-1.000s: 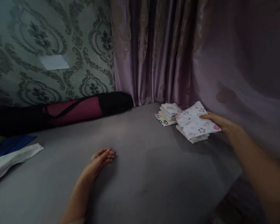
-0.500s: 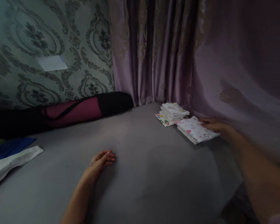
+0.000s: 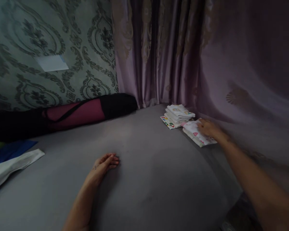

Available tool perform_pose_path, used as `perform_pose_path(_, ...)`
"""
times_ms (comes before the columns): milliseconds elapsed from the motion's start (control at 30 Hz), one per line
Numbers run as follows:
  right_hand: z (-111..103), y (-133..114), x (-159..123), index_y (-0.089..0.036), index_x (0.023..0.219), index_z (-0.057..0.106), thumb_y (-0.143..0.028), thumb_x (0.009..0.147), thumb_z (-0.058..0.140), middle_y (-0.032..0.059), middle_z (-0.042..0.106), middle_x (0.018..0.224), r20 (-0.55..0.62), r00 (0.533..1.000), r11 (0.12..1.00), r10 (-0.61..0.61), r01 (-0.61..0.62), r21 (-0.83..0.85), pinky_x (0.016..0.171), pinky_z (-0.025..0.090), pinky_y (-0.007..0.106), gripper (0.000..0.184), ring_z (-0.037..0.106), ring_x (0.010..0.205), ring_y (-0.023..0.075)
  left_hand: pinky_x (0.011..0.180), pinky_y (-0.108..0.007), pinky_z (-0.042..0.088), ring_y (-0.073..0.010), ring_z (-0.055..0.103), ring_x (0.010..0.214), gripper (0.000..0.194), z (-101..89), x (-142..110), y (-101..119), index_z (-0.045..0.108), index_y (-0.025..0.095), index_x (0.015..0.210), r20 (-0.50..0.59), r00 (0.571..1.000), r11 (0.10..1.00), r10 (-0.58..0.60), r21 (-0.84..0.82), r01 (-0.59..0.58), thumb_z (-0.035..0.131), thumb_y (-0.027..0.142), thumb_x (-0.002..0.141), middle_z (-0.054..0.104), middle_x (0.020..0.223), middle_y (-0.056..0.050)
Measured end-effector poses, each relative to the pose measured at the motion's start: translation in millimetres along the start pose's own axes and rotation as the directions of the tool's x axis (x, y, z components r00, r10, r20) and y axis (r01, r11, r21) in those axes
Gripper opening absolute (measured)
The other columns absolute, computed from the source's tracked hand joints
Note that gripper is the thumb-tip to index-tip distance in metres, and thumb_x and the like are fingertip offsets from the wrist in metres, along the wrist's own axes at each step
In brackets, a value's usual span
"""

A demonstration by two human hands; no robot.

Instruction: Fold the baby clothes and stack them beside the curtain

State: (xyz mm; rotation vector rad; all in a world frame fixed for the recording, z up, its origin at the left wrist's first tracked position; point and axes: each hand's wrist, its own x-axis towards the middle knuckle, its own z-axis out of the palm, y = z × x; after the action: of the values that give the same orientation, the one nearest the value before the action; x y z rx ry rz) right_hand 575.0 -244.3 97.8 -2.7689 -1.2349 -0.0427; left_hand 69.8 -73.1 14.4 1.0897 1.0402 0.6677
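- Surface: grey surface (image 3: 144, 179), smooth and softly lit, fills the middle and lower frame; its edge curves away at lower right, where a dark area lies beyond it.
- Left hand (image 3: 106, 163): rests on the surface left of centre, no item held. Fingers loosely curled side by side, thumb close over them; contact between thumb and fingertips cannot be told.
- Right hand (image 3: 205, 128): right of centre, fingers laid over the top of the pink-patterned cloths (image 3: 195, 134), not closed round them. Slight blur at the fingers.
- Pink-patterned cloths: folded, white with pink print, flat on the surface near the curtain.
- Cloth stack (image 3: 179, 112): folded white pieces with small prints, just beyond and left of the pink-patterned cloths; lowest piece shows a multicoloured edge.
- Long bag (image 3: 82, 114): black and dark red with a black strap, along the wall side, upper left to centre.
- Far left: white cloth (image 3: 16, 165) beside blue cloth (image 3: 13, 152); a green patch at the frame edge.
- Room: wallpaper (image 3: 86, 41) with dark scroll pattern, upper left; pale sheet (image 3: 53, 63) against it. Mauve curtain (image 3: 156, 64) with gold motifs, top centre through right. Light dim.
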Motion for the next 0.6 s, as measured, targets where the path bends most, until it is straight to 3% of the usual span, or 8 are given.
perform_pose_path(133,10.5,-19.0,-6.7,-0.024,0.150,0.026,-0.060,0.095,0.018,0.0153,0.015,0.157,0.116,0.991,0.997,0.063,-0.067,0.034,0.101,0.014,0.070,0.066,0.013,0.139,0.0454,0.064,-0.025,0.053,-0.0147,0.066,0.069,0.043,1.2,-1.5,0.0,0.063,0.012,0.091,0.001,1.000,1.000,0.005,-0.017,-0.005,0.079,0.042,0.064,0.070,0.081,-0.008)
perform_pose_path(333,26.2,-14.9,-6.7,-0.029,0.150,0.025,-0.073,0.087,0.018,0.0113,0.011,0.158,0.131,0.983,0.990,0.126,-0.132,0.039,0.101,0.016,0.072,0.077,0.013,0.139,0.0465,0.064,-0.024,0.053,-0.0140,0.065,0.069,0.037,3.2,-2.6,-1.1,0.063,0.013,0.089,-0.013,1.000,0.999,0.023,-0.023,-0.023,0.077,0.039,0.067,0.069,0.081,-0.007)
perform_pose_path(600,34.6,-13.0,-4.7,-0.029,0.148,0.029,-0.075,0.084,0.018,0.0080,0.012,0.159,0.085,0.986,0.988,0.143,-0.148,0.053,0.104,0.013,0.072,0.080,0.014,0.140,0.0452,0.063,-0.024,0.052,-0.0135,0.064,0.067,0.034,4.6,1.4,-5.0,0.060,0.013,0.089,-0.010,0.999,0.999,0.048,-0.014,-0.049,0.071,0.040,0.071,0.068,0.079,-0.007)
